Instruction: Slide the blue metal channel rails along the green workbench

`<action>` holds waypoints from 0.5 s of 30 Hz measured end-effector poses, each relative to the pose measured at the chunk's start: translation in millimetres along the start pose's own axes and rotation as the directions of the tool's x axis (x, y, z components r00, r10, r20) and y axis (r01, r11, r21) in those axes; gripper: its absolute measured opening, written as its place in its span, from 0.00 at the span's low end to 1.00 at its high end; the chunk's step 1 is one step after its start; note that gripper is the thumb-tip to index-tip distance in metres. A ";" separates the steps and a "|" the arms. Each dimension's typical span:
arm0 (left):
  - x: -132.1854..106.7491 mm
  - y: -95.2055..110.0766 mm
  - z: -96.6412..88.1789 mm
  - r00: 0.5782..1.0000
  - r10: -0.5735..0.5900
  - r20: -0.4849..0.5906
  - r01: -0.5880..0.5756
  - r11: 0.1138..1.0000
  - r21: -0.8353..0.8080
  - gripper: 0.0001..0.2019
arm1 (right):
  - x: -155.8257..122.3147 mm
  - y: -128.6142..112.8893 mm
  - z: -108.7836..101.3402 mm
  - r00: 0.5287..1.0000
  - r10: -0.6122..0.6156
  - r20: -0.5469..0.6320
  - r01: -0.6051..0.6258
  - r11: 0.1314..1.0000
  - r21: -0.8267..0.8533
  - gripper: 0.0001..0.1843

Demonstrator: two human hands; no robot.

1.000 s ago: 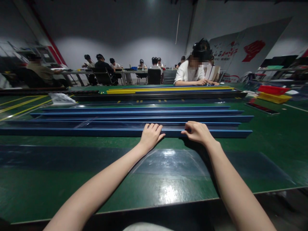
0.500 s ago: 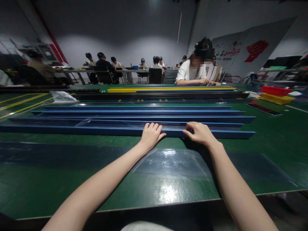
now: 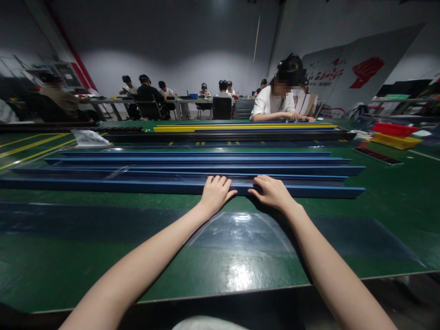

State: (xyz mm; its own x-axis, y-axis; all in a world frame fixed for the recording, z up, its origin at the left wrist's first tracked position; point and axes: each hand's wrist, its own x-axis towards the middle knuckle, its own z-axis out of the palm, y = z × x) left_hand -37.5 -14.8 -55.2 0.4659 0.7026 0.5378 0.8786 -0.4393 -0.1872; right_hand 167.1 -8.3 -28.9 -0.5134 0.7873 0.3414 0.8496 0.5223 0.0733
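Though apart, 2 hands (image 3: 215, 195) (image 3: 272, 192) on blue rail (image 3: 103, 186)

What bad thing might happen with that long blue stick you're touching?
1. The left hand and right hand sit close together near the middle of the blue rail. If it is lifted, its far ends may sag or swing.
2. It lies tight against the other rails, so a push might shove them.
3. The forearms cross a shiny clear sheet, which might crease.

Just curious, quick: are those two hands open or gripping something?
Left hand: open, laid on the nearest blue rail.
Right hand: curled over the same rail; grip cannot be told.
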 end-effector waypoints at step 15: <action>0.0 0.3 0.1 1.000 -0.002 0.006 0.002 1.000 0.008 0.16 | 0.2 2.3 -1.4 1.000 0.012 -0.006 -0.012 0.999 0.032 0.11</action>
State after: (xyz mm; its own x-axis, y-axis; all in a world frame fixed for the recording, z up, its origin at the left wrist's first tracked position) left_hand -37.3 -14.9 -55.3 0.4650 0.7068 0.5331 0.8803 -0.4334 -0.1932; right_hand 169.1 -7.4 -27.4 -0.5026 0.7914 0.3480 0.8512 0.5233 0.0395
